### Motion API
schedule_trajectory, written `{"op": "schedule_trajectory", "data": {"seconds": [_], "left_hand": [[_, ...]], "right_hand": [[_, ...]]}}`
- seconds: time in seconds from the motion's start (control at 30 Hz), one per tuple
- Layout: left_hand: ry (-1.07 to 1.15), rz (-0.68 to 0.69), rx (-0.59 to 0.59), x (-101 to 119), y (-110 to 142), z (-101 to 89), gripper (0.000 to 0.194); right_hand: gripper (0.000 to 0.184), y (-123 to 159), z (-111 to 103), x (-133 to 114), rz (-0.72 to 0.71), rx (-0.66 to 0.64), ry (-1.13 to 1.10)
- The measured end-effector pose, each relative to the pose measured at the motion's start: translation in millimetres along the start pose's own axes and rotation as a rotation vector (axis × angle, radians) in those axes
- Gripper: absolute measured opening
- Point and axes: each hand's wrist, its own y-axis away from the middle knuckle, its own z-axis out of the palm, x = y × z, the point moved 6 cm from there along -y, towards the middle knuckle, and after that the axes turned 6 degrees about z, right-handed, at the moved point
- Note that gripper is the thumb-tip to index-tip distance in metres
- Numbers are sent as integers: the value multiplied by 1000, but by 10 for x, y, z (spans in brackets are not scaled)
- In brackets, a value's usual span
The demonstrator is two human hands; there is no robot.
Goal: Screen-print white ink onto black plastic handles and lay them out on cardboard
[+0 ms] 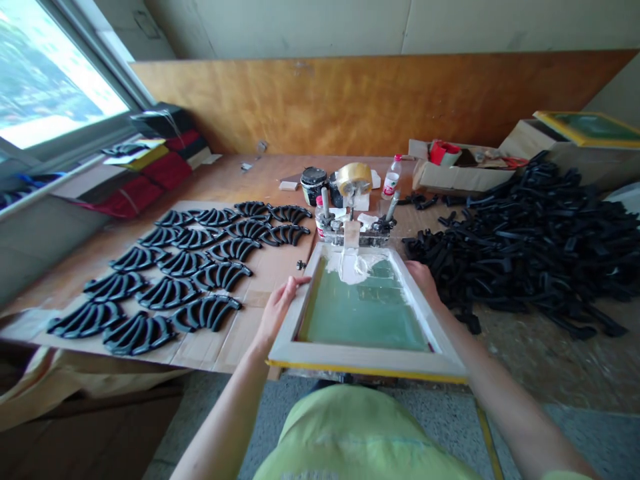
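Note:
A screen-printing frame (pixel 367 353) with a pale border and green mesh (pixel 357 313) lies in front of me. Thick white ink (pixel 353 265) is smeared over the far end of the mesh. The frame's far side is held in a metal hinge clamp (pixel 357 233) with two upright posts. My left hand (pixel 279 305) grips the left side of the frame, thumb and fingertips at its edge. On the opposite side, my right hand (pixel 424 280) holds the frame's right edge, its fingers partly hidden. Whatever lies under the frame is out of sight.
Rows of curved black plastic parts (pixel 173 263) lie on cardboard at left. A big heap of loose black parts (pixel 530 247) covers the right. Behind the clamp stand a black tub (pixel 314 185), a tape roll (pixel 354 177) and a bottle (pixel 391 177). An open carton (pixel 463 175) sits farther back.

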Motion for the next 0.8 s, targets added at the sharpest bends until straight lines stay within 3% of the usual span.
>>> {"op": "schedule_trajectory", "data": {"seconds": [0.07, 0.13, 0.2, 0.3, 0.37, 0.43, 0.53, 0.63, 0.7, 0.8], "left_hand": [[0, -86, -31, -374, 100, 31, 62], [56, -148, -54, -751, 132, 98, 76], [80, -170, -50, -1057, 115, 154, 85], [47, -169, -20, -1313, 76, 178, 81], [30, -173, -14, -1370, 72, 173, 76], [15, -169, -10, -1374, 80, 161, 73], [2, -159, 6, -1360, 89, 147, 71], [-3, -166, 19, -1364, 88, 147, 70], [-4, -173, 10, -1364, 88, 153, 71], [3, -178, -7, -1345, 99, 153, 73]], "right_hand": [[27, -215, -37, -53, -7, 13, 14], [38, -412, 51, -338, -115, 4, 32], [51, -550, 259, -716, -242, -70, 61], [33, -596, 642, -1095, -310, -271, 164], [16, -497, 799, -1150, -310, -385, 234], [14, -317, 819, -1120, -354, -445, 258], [19, -13, 679, -1065, -537, -525, 202], [18, 108, 531, -1041, -662, -635, 123], [11, 52, 505, -1036, -622, -665, 97], [10, -24, 521, -1035, -500, -553, 69]]}}
